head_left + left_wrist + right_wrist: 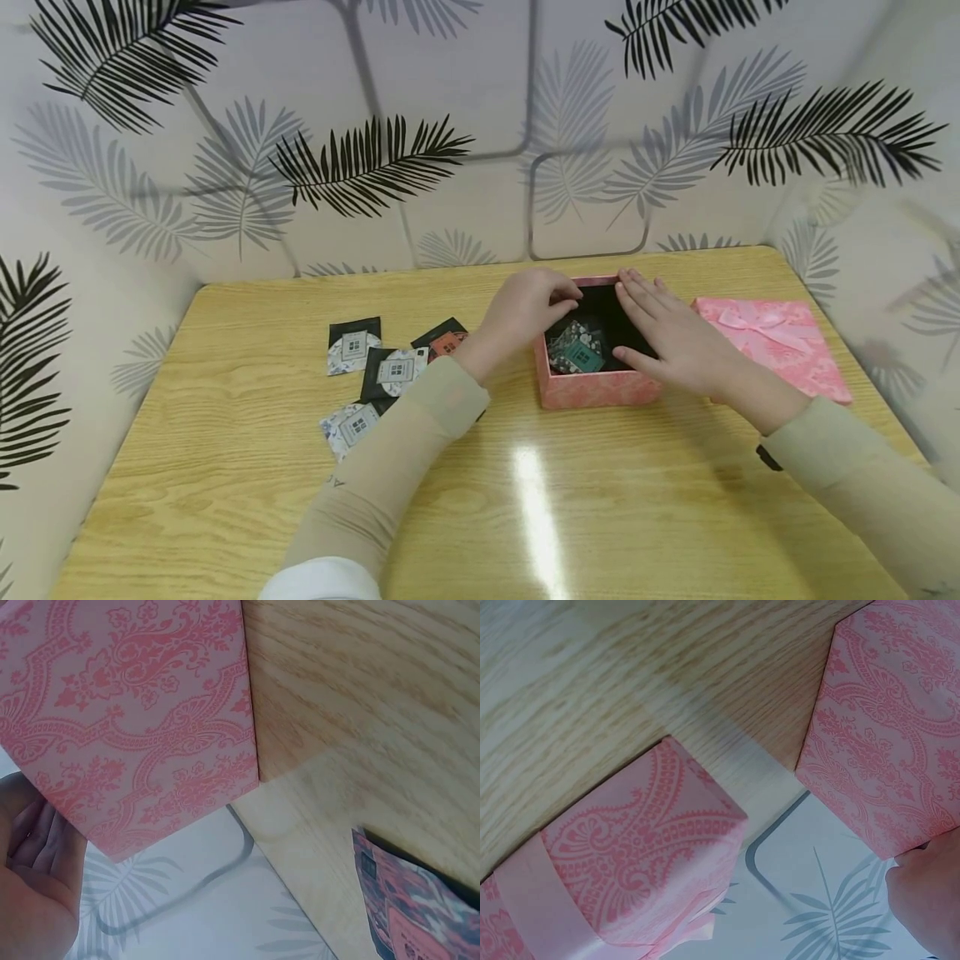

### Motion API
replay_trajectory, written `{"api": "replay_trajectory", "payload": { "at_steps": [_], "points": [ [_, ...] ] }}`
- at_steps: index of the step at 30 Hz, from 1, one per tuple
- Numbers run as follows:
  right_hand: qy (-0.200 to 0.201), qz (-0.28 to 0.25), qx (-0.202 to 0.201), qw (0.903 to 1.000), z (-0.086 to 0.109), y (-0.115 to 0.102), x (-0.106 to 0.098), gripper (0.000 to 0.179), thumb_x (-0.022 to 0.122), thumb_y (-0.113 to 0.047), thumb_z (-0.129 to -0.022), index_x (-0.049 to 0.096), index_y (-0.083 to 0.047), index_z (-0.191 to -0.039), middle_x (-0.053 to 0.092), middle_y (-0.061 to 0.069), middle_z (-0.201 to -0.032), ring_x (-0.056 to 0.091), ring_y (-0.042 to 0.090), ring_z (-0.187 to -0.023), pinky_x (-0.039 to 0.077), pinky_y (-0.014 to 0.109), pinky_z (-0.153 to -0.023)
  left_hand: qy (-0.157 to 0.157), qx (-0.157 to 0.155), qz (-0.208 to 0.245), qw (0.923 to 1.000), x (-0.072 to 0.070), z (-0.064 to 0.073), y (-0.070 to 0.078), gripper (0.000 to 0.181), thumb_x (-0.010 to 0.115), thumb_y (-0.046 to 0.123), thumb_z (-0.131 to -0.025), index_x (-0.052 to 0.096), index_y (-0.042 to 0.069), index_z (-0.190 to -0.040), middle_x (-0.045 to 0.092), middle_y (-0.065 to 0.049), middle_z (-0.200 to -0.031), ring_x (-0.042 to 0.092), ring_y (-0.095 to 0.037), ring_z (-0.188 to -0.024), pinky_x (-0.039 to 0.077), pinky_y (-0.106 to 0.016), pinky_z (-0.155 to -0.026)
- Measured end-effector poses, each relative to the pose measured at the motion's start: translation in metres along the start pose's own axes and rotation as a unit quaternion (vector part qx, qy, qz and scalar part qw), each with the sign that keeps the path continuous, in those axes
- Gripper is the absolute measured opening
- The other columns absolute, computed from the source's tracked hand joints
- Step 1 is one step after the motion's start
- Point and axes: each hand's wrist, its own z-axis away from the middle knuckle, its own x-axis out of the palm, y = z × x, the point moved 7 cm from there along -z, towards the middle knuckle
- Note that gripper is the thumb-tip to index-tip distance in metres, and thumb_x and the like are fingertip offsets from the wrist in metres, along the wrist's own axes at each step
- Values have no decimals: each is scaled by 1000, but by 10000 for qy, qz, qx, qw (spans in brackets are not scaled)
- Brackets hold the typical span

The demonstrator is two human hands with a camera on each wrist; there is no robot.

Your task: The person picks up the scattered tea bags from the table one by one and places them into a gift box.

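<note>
My left hand (525, 310) reaches over the left side of a pink patterned box (600, 390), its fingers bent at the far left rim. In the left wrist view, its fold of fingers shows beside the box's pink wall (142, 727); whether they pinch anything I cannot tell. My right hand (671, 337) lies across the box's right side, fingers straight toward the far rim and thumb over the opening. Inside the black interior, a patterned sachet with a teal label (583, 357) lies near the front left.
A pink lid with a ribbon bow (780, 333) rests on the wooden table (247, 467) right of the box. Several black-and-white sachets (352, 346) lie to the left, one with an orange label (447, 342). A leaf-patterned backdrop (465, 192) stands behind the table.
</note>
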Motion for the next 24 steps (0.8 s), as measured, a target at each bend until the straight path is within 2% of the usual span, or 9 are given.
{"api": "replay_trajectory", "payload": {
  "at_steps": [7, 12, 19, 24],
  "points": [
    [-34, 31, 15, 10000, -1, 0, -1, 86, 57, -46, -108, 19, 5, -167, 13, 24, -177, 13, 41, -166, 12, 54, -136, 103, -72, 306, 9995, -9, 4, -5, 23, 68, 21, -106, 80, 12, -123, 79, -4, -124, 75, -17, -111, 60, -31, -98],
    [-54, -11, 21, 10000, -2, -1, -2, 86, 56, -46, -108, 18, 4, -168, 12, 23, -178, 12, 41, -166, 10, 53, -137, 419, -121, 458, 9980, -21, 10, -11, 22, 68, 21, -106, 80, 11, -121, 79, -4, -119, 75, -18, -105, 61, -32, -93],
    [-62, -27, 60, 10000, -1, 0, -2, 87, 57, -46, -108, 19, 5, -167, 11, 22, -178, 10, 40, -166, 6, 50, -138, 915, -144, 391, 9949, -37, 17, -25, 17, 71, 19, -104, 82, 12, -115, 81, -5, -114, 74, -19, -100, 61, -33, -90],
    [-74, -16, 41, 10000, -1, 0, -1, 88, 57, -47, -108, 19, 5, -167, 12, 23, -178, 11, 40, -166, 6, 49, -138, 1056, -269, 358, 9934, -46, 25, -37, 18, 71, 19, -104, 82, 11, -115, 81, -7, -113, 74, -22, -99, 61, -35, -89]
  ]
}}
